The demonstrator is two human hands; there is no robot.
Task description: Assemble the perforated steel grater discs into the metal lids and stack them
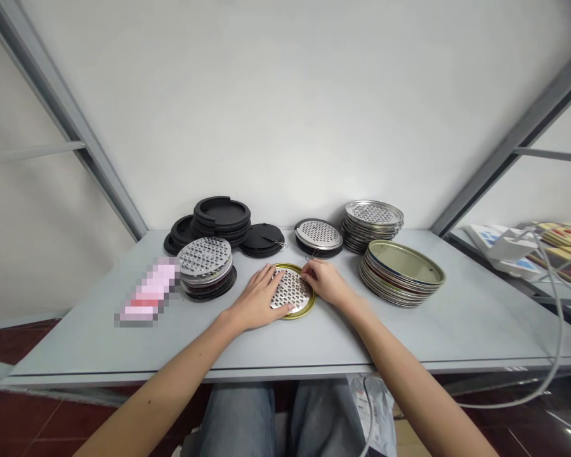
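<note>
A silver grater disc point(292, 291) with rows of holes lies inside a round gold-rimmed lid point(309, 309) at the middle of the table. Spread fingers of my left hand point(261, 298) rest on the left side of the disc and rim. At the right edge, my right hand point(327, 280) has its thumb and fingertips pinched together; a thin wire ring point(310, 256) shows just above them. What the pinch holds is too small to make out.
Stacks stand around on the grey table point(171, 352): black rings point(222, 212), grater discs point(204, 257), black discs point(262, 240), a disc on black bases point(318, 233), silver-rimmed discs point(374, 214) and lids point(402, 261). A white cable point(559, 330) hangs right.
</note>
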